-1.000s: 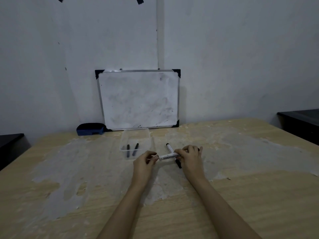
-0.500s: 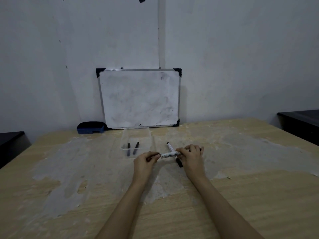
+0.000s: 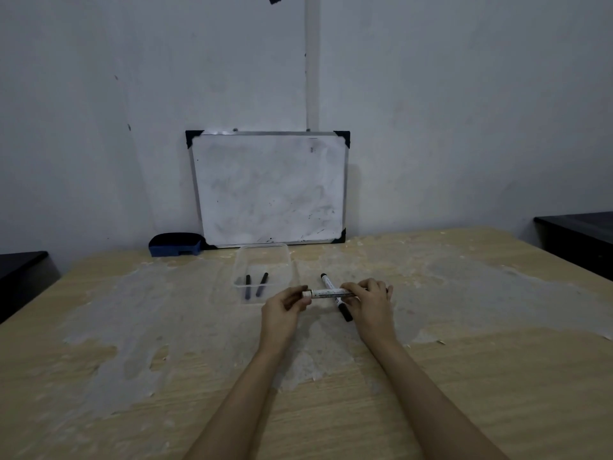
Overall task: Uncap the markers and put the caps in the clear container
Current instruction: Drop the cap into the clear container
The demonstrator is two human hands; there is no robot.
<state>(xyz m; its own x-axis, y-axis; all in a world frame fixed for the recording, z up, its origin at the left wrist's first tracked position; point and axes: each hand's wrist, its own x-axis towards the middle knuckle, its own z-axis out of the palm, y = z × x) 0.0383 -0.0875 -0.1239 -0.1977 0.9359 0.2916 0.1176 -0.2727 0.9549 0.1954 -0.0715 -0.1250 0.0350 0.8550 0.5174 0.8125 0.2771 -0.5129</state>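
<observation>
I hold a white-barrelled marker (image 3: pixel 326 293) level, just above the table, between both hands. My right hand (image 3: pixel 371 302) grips its right half. My left hand (image 3: pixel 285 307) pinches its left end, where the fingers hide most of the cap. A second marker (image 3: pixel 345 313), white with black ends, lies on the table under the held one, pointing away from me. The clear container (image 3: pixel 285 260) stands just beyond my left hand. Two black caps (image 3: pixel 247 287) (image 3: pixel 262 284) lie in it.
A small whiteboard (image 3: pixel 268 190) leans on the wall at the table's far edge, with a blue eraser (image 3: pixel 175 244) to its left. Dark furniture stands beyond the table's left side (image 3: pixel 20 270) and right side (image 3: pixel 577 237). The wooden tabletop (image 3: pixel 132 327) is worn and patchy.
Both hands stay on the same marker at nearly the same spot. The marker lies a little more level than a second ago.
</observation>
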